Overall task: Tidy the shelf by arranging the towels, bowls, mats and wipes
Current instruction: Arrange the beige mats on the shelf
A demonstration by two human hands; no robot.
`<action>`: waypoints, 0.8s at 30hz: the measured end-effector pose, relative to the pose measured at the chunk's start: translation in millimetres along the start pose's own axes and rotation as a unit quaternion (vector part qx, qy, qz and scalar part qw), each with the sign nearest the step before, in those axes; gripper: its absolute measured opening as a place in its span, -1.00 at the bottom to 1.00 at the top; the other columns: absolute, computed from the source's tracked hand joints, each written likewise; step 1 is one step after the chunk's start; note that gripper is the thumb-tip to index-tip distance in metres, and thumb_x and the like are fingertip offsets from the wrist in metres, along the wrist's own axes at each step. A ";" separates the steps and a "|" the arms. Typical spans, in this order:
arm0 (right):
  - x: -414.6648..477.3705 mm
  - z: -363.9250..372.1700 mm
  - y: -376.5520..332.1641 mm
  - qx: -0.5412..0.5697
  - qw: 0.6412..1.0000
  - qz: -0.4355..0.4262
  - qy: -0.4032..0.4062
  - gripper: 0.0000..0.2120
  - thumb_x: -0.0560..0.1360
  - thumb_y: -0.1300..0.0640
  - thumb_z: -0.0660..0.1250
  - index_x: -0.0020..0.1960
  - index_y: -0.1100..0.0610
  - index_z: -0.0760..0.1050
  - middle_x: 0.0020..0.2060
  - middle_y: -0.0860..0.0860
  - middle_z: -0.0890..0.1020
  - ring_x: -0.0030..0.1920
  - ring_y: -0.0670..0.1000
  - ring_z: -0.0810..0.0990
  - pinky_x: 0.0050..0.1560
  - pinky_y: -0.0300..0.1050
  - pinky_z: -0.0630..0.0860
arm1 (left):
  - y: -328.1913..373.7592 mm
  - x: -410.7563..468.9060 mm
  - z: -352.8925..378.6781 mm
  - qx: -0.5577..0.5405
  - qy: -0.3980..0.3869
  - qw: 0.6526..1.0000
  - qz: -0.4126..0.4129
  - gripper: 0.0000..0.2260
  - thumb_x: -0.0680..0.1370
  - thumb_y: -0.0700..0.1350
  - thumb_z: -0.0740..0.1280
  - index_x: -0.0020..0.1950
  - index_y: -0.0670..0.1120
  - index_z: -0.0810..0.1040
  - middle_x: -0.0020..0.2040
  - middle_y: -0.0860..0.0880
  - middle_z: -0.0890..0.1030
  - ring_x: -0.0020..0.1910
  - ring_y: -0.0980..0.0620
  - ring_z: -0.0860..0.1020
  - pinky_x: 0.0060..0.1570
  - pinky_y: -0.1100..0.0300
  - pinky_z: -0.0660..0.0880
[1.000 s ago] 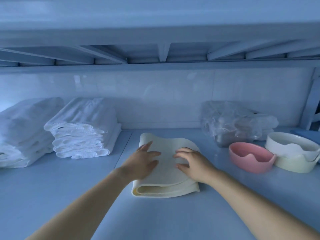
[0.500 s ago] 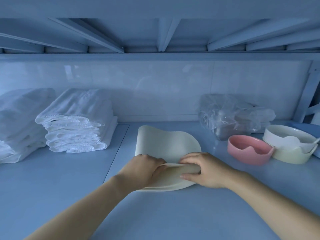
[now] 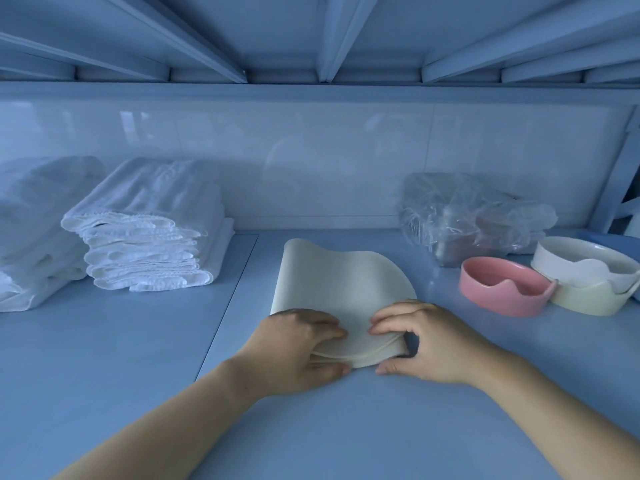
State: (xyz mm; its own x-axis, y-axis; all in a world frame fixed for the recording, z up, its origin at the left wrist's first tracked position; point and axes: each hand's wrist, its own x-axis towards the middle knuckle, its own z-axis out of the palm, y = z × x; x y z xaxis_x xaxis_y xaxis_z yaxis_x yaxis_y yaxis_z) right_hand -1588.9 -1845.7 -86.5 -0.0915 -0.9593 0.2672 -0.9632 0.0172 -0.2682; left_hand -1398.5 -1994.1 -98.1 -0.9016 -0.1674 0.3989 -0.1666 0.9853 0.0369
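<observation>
The near edge of the cream mats was pinched by both hands. The left hand was curled over the left part of that edge, fingers on top and thumb at the underside; the right hand was closed on the right corner in the same manner. Several thin layers were visible between the two grips, slightly bowed and not flush. The mats were located near the middle of the shelf surface, and their far edge rose in a wave.

The step in hand was judged to be the squaring and flattening of the mats. The layered edge should be aligned first, with both pinches at the same height. The pile should then be pressed flat from the near edge toward the back wall, so that the raised far edge is laid down without a crease. The material appeared flexible and springy, so a rebound is to be expected if pressure is released early.

To the left, well apart, two stacks of folded white towels were placed near the back wall. To the right, a pink bowl was set just beside a cream bowl, and behind them a plastic-wrapped pack, possibly the wipes, was seen. Clearance from the pink bowl should be observed during any sideways shift.
</observation>
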 end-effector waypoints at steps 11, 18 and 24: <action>1.1 6.2 -4.8 -0.083 0.993 0.032 0.084 -0.51 0.29 0.20 0.37 0.20 -0.10 0.53 0.21 -0.21 0.52 0.25 -0.09 0.44 0.16 -0.16 0.46 | 7.2 4.8 -1.0 0.035 0.008 0.998 0.054 -0.67 0.29 0.04 0.18 -0.03 0.06 0.59 -0.16 0.12 0.62 -0.25 0.06 0.59 -0.28 0.30 0.52; 23.2 -6.1 2.0 -0.171 0.976 -0.080 0.111 -0.54 0.15 0.39 0.28 -0.10 -0.04 0.64 -0.21 -0.15 0.67 -0.17 0.03 0.63 -0.38 -0.14 0.57 | 0.1 5.7 0.9 0.025 0.034 0.999 0.000 -0.60 0.31 0.15 0.21 0.10 0.15 0.56 -0.03 0.22 0.62 -0.19 0.17 0.59 -0.28 0.40 0.45; 32.8 -22.5 9.9 -0.098 0.978 -0.017 0.183 -0.60 0.25 0.40 0.36 -0.04 0.01 0.63 -0.12 -0.13 0.68 -0.04 0.02 0.61 -0.18 -0.08 0.58 | -1.9 12.1 8.2 -0.047 0.093 0.990 -0.097 -0.57 0.49 -0.04 0.04 0.34 0.11 0.39 0.06 0.13 0.59 -0.16 -0.07 0.54 -0.31 0.21 0.40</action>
State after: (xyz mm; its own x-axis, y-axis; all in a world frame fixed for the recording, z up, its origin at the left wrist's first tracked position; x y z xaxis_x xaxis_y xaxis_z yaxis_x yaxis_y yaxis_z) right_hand -1607.1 -1870.7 -59.6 -0.1078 -0.7952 0.5967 -0.9940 0.0751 -0.0795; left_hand -1412.4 -1998.2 -100.9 -0.7652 -0.3532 0.5382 -0.2838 0.9355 0.2105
